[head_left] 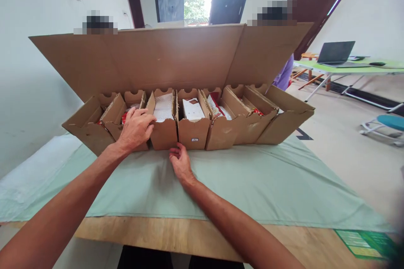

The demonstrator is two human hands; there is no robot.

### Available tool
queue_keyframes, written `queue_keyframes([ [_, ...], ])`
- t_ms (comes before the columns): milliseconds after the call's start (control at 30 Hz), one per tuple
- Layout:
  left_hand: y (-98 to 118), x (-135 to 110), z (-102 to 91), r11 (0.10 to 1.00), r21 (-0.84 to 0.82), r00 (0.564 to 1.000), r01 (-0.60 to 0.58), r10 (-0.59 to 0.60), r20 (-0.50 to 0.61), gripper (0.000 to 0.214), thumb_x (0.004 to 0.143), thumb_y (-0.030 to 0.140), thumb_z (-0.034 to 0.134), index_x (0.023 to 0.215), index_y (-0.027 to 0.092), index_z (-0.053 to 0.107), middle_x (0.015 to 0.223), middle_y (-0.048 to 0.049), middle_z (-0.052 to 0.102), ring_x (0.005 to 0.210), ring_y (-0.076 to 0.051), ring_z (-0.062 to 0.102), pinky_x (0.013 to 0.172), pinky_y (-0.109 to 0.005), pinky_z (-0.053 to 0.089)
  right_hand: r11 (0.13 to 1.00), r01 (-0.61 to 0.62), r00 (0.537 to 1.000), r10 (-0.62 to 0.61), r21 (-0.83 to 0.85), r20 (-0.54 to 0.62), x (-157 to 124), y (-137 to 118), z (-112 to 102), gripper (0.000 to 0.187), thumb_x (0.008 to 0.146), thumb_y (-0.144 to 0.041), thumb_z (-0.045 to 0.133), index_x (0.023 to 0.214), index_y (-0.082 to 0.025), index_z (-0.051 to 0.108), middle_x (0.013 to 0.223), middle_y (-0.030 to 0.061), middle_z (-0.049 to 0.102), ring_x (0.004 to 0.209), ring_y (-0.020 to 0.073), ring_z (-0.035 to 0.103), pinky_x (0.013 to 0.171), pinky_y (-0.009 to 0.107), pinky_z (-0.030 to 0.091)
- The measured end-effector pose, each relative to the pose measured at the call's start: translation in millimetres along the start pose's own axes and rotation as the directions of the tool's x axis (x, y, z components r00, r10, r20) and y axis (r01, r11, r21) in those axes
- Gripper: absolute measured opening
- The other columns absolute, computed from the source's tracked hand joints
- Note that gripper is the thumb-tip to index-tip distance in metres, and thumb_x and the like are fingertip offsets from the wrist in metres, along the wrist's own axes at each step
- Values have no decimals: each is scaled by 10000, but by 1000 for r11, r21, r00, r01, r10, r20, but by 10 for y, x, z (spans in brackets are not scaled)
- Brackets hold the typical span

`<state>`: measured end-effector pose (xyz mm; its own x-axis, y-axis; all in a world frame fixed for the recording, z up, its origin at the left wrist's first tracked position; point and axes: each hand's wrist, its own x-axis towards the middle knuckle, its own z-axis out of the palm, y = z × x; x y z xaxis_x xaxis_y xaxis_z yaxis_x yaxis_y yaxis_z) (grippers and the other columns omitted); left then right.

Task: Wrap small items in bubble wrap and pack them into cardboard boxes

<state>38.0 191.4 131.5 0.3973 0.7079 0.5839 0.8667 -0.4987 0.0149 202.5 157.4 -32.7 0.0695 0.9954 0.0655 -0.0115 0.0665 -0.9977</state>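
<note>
Several narrow cardboard bins stand side by side on a pale green cloth (240, 180). My left hand (135, 128) is over the front of the second cardboard bin (111, 112) from the left, its fingers bent and apart near the neighbouring bin's edge. Something red shows beside that hand. My right hand (181, 163) rests low on the cloth, fingers loosely curled and apart, close to the base of the middle cardboard bins. A bubble-wrapped item (163, 107) sits in one bin. A white box (193, 109) sits in the labelled bin (194, 132); a red and white packet (217, 107) lies right of it.
A tall cardboard panel (176, 56) rises behind the bins, with two people partly hidden beyond it. Bubble wrap (41, 168) lies at the left. The wooden table edge (151, 229) runs near me. At right are a laptop (336, 54) on a green table and a blue stool (391, 122).
</note>
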Motion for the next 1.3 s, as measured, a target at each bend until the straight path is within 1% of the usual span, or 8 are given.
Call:
queue_keyframes([
  [100, -26, -61, -37, 999, 38, 1000, -31, 31, -2, 265, 861, 222, 504, 919, 239, 762, 925, -99, 773, 1121, -327, 654, 1181, -638, 319, 1000, -4, 1000, 4, 2, 16, 51, -40, -100, 606, 744, -148, 559, 1349, -162, 519, 1172, 125, 714, 976, 211, 702, 953, 383, 558],
  [333, -83, -132, -113, 996, 78, 999, -40, 39, 12, 260, 852, 222, 500, 904, 233, 754, 876, -119, 766, 974, -332, 671, 1095, -606, 412, 999, -23, 997, 21, 26, 80, 58, -59, -25, 695, 670, -162, 642, 1357, -182, 538, 1112, 82, 734, 987, 221, 697, 916, 381, 559],
  [467, -38, -127, -203, 988, 134, 993, -74, 62, 98, 268, 880, 209, 486, 942, 215, 747, 940, -123, 769, 1014, -333, 682, 1121, -607, 394, 998, -27, 995, 21, 55, 94, 62, -52, -55, 637, 641, -158, 682, 1268, -223, 589, 983, 19, 748, 928, 209, 710, 878, 361, 560],
  [633, 282, -63, -270, 983, 146, 991, -109, 119, -59, 396, 878, 267, 583, 1233, 124, 686, 1241, -193, 693, 1326, -400, 558, 1176, -629, 350, 992, -3, 1000, 7, 124, -30, 71, -59, -267, 435, 730, -193, 582, 1165, -205, 572, 830, 2, 711, 796, 199, 700, 787, 346, 567],
  [833, 777, 246, 20, 979, 54, 980, -198, 199, -26, 308, 893, 302, 640, 1152, 171, 741, 1522, -182, 510, 1525, -409, 341, 1221, -601, 320, 994, 4, 979, 18, 106, -201, -20, -40, -765, 619, 739, -216, 563, 1351, -186, 471, 993, 42, 705, 776, 186, 688, 774, 342, 566],
  [1033, 692, 381, 218, 989, 48, 986, -140, 135, 102, 204, 909, 219, 589, 878, 196, 789, 1451, -152, 601, 1511, -422, 370, 1200, -646, 328, 997, -22, 981, 34, 69, -190, -13, -103, -875, 705, 656, -164, 658, 1353, -211, 563, 986, 21, 747, 762, 175, 669, 792, 337, 546],
  [1133, 591, 374, 182, 987, 74, 985, -144, 136, 105, 203, 905, 215, 593, 875, 202, 794, 1468, -147, 594, 1513, -429, 363, 1201, -660, 311, 995, -26, 986, 41, 94, -163, -8, -146, -851, 628, 613, -147, 687, 1234, -233, 651, 897, -14, 755, 712, 168, 670, 750, 323, 548],
  [1300, 691, 362, 124, 987, 133, 987, -91, 72, 142, 215, 899, 197, 589, 982, 167, 785, 1478, -196, 570, 1506, -445, 370, 1204, -657, 304, 985, -1, 976, 39, 172, -216, -31, -250, -938, 235, 669, -226, 612, 892, -215, 684, 721, -18, 719, 639, 174, 678, 645, 297, 543],
])
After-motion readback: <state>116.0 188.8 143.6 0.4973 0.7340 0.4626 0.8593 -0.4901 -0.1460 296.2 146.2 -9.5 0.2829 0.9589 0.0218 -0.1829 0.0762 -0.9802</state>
